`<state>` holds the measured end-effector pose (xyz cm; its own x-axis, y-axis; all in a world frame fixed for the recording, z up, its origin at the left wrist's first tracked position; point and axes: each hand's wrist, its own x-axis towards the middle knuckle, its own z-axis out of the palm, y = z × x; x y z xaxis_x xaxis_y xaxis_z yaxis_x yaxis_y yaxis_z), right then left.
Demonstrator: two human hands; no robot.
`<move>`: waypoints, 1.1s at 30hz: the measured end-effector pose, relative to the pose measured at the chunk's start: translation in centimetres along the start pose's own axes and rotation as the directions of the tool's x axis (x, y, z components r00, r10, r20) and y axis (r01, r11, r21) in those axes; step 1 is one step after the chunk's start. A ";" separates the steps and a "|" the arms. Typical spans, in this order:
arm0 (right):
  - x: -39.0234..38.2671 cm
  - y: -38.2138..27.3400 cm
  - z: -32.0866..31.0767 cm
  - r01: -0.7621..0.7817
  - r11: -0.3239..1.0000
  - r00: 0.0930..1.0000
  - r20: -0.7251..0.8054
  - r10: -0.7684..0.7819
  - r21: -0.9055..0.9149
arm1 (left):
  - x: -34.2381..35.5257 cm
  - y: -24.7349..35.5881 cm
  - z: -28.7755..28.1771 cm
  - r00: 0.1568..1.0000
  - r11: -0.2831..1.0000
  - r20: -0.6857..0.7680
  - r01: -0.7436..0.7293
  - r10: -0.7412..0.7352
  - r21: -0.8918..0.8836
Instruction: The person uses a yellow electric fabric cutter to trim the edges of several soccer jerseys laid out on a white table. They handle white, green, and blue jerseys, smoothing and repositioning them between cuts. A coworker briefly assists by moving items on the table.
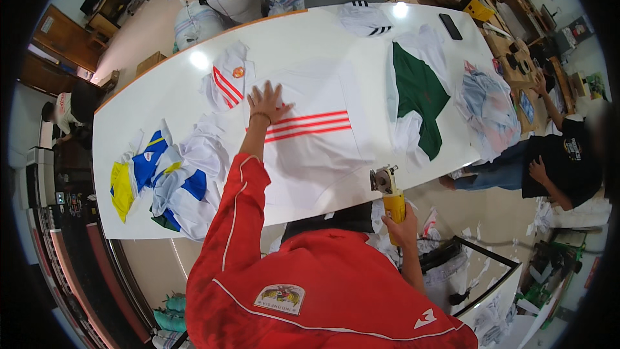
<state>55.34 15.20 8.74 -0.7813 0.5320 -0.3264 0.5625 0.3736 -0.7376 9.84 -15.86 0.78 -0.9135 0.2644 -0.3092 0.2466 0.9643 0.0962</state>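
My left hand (267, 103) lies flat with fingers spread on a white fabric piece (303, 165) that has three red stripes across it. The fabric is spread over the white table. In my right hand (403, 225) is a yellow electric rotary fabric cutter (393, 203), gripped by its body. Its metal blade head points away from me, near the table's front edge and to the right of the striped piece. A smaller white piece with red stripes and a round orange emblem (227, 79) lies just beyond my left hand.
Blue, yellow and white fabric (152, 171) is heaped at left on the table (148, 97). Green and white pieces (416, 90), a pale bundle (485, 110) and a black phone (450, 26) lie at right. Another person in black (560, 161) stands beyond the right end.
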 end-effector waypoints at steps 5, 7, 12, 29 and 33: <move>-1.6 0.3 1.1 -0.070 0.995 0.997 -0.017 0.071 0.078 | -2.7 2.5 2.8 0.937 0.972 -0.349 -0.070 -0.013 -0.225; -2.1 0.8 1.3 -0.099 0.993 0.994 -0.037 0.102 0.057 | -9.0 4.9 4.9 0.894 0.934 -0.426 -0.263 0.140 -0.244; -3.2 0.3 0.9 -0.144 0.972 0.990 -0.026 0.142 -0.185 | -24.4 4.4 8.0 0.949 0.944 -0.134 -0.304 0.287 -0.130; -1.1 -1.1 3.1 -0.034 0.868 0.999 -0.001 0.039 -0.495 | -31.3 -1.1 11.2 0.922 0.926 -0.254 -0.339 0.292 -0.169; 0.3 -1.4 3.1 -0.023 0.861 0.999 0.014 0.035 -0.508 | -31.2 -1.3 11.8 0.881 0.908 -0.358 -0.384 0.308 -0.165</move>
<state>53.47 12.44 7.84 -0.7648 0.5343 -0.3601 0.6399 0.6951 -0.3276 41.81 -25.21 -0.84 -0.8452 0.5257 0.0961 0.5216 0.7723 0.3625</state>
